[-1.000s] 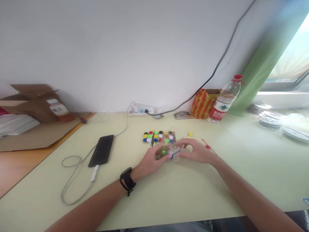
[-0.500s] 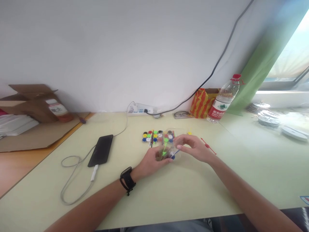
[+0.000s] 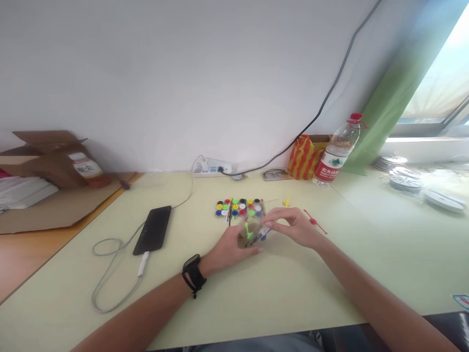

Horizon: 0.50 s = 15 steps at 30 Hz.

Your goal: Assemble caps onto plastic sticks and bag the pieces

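My left hand (image 3: 231,248) is wrapped round a see-through item, perhaps a clear plastic bag or case, blurred by motion. A bright green arrow-shaped piece (image 3: 248,231) shows in it or against it, with blue and white bits (image 3: 263,235) beside it. My right hand (image 3: 291,226) pinches with thumb and forefinger at the right side of this clear item, where a thin bluish part shows; exactly what is pinched I cannot make out. Just beyond both hands lie rows of coloured round discs (image 3: 234,207). A red arrow-shaped piece (image 3: 313,222) lies right of my right hand.
A yellow piece (image 3: 286,202) lies behind my right hand. To the left is a black phone (image 3: 152,230) on a looped cable. Along the wall stand a power strip (image 3: 210,167), glasses (image 3: 275,174), a striped bag (image 3: 306,159) and a water bottle (image 3: 335,152). Stacked discs (image 3: 405,181) sit far right.
The clear item between my hands has shifted and tilted, and more of the discs behind it show now. My left thumb reaches out along its near side; my right hand has hardly moved.
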Tool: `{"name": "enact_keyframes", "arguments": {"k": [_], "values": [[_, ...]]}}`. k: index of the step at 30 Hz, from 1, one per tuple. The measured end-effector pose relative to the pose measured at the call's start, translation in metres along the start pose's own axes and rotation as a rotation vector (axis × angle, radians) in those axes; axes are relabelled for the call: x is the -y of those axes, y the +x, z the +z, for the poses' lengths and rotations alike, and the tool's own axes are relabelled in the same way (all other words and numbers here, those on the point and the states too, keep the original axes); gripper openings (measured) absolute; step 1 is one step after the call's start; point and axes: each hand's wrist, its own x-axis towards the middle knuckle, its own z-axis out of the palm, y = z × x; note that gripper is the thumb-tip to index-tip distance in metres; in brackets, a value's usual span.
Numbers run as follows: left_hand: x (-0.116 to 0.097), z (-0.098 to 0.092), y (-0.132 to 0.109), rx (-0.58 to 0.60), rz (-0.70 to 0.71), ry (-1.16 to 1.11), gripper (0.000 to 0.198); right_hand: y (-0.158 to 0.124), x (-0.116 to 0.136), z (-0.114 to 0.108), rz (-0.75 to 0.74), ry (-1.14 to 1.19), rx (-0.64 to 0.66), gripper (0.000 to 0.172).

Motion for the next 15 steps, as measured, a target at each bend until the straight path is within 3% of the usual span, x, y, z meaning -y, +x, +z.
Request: {"name": "enact_keyframes", "arguments": {"k": [5, 8, 12, 15], "values": [[-0.001, 0.0, 0.0, -0.002, 0.021, -0.002, 0.042, 0.0, -0.003, 0.008, 0.07, 0.026, 0.097, 0.03], [-0.001, 0.001, 0.0, -0.051, 0.028, -0.05, 0.042, 0.0, -0.006, 0.006, 0.128, 0.013, 0.128, 0.045], [0.003, 0.001, 0.0, -0.07, 0.011, -0.11, 0.049, -0.001, -0.013, -0.006, 0.211, -0.057, 0.291, 0.064], [0.004, 0.001, -0.001, -0.076, -0.012, -0.122, 0.045, 0.001, -0.025, -0.02, 0.18, -0.169, 0.242, 0.056]]}}
